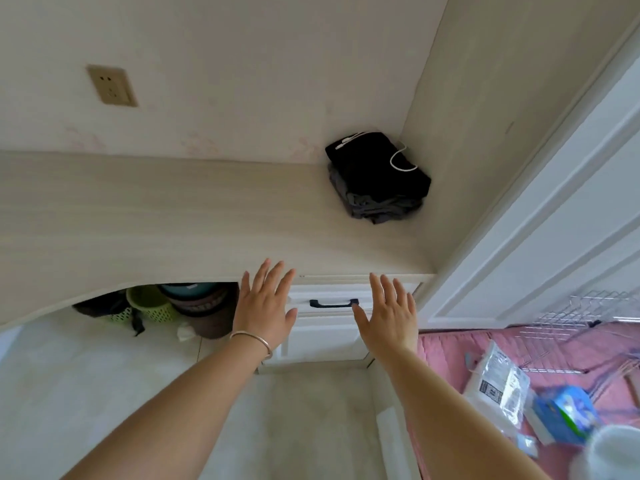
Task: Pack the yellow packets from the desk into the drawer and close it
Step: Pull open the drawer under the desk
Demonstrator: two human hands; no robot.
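Observation:
The white drawer (329, 292) under the desk's right end sits pushed in, flush with the front; its black handle (333, 303) shows between my two hands. My left hand (265, 303) is raised in front of the drawer's left edge, fingers straight and spread, holding nothing, with a bangle on the wrist. My right hand (389, 313) is raised the same way just right of the handle, fingers straight, thumb tip close to the handle's right end. I cannot tell whether either hand touches the drawer. No yellow packets are in view on the light wooden desk (156, 216).
A stack of dark folded clothes (377, 178) with a white cable lies in the desk's back right corner. Baskets and buckets (180, 306) stand under the desk. A white door (540, 216) is at right. A pink bed (519, 393) holds bags and wire hangers.

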